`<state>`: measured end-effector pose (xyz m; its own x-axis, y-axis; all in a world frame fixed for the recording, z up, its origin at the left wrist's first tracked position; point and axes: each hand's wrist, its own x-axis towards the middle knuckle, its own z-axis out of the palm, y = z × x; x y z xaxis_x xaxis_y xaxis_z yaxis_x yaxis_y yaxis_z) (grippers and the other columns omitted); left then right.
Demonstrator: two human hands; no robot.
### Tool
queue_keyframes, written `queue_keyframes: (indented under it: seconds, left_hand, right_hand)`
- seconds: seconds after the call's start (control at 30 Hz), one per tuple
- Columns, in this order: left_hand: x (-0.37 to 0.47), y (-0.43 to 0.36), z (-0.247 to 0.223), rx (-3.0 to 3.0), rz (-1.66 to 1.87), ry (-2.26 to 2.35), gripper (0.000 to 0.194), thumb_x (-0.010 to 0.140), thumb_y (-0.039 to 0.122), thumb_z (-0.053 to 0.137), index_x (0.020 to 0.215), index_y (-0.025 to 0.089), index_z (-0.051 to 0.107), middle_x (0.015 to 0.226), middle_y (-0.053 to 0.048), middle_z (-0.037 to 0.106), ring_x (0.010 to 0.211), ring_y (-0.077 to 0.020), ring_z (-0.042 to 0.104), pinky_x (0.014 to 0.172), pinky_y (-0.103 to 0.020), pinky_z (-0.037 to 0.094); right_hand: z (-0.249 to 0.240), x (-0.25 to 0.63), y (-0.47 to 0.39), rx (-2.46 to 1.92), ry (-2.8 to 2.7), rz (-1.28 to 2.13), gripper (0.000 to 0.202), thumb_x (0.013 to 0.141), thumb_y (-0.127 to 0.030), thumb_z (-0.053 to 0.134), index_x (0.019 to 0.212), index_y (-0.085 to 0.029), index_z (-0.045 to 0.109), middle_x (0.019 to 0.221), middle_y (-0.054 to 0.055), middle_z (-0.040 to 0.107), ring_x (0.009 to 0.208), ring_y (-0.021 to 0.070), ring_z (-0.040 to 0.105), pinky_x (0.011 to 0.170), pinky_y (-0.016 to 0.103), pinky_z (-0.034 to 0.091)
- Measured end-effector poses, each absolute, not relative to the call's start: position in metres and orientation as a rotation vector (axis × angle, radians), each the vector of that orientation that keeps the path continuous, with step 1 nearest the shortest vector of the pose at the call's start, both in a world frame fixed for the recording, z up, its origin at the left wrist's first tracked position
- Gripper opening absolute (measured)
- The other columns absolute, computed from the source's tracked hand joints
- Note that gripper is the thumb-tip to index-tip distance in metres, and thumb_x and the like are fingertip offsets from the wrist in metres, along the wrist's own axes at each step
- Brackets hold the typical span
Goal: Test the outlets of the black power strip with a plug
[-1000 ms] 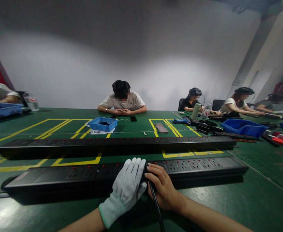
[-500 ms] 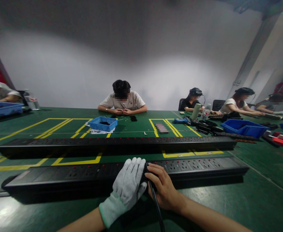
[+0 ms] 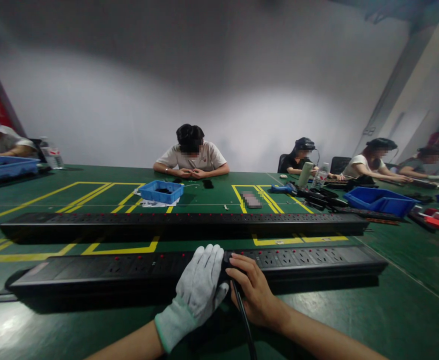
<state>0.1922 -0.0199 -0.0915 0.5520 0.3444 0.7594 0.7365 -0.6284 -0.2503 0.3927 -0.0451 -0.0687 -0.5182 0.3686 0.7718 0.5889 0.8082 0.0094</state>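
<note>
A long black power strip with a row of sockets and red indicators lies across the table before me. My left hand, in a grey-white glove with a green cuff, rests flat on the strip's middle, fingers stretched out side by side. Bare, my right hand curls round a black plug at the same spot, close against the glove. From the plug, a black cable runs down toward me. Fingers cover most of the plug, so how deep it sits in a socket is hidden.
A second power strip lies parallel behind. Farther back are a small blue tray and a pixelated flat object. At right stand a blue bin, a bottle and dark parts. Several people sit around the green table.
Both hands stay at the same place on the near strip. The whole view has shifted very slightly; nothing else visibly differs.
</note>
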Motion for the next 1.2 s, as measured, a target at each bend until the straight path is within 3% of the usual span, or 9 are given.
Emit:
queue_keyframes:
  seconds: [1.2]
  left_hand:
    - [0.1917,-0.0196,-0.0860,-2.245,-0.916,-0.857,0.063,0.093,0.037,0.046,0.145,0.004,0.034,0.144,-0.018,0.045,0.134,-0.0320,0.042,0.111,-0.051,0.034]
  right_hand:
    - [-0.0675,0.3917,-0.0450,-0.714,-2.161,-0.326,0.048,0.081,-0.003,0.050,0.128,-0.016,0.048,0.125,0.014,0.054,0.129,0.0270,0.047,0.101,0.046,0.051]
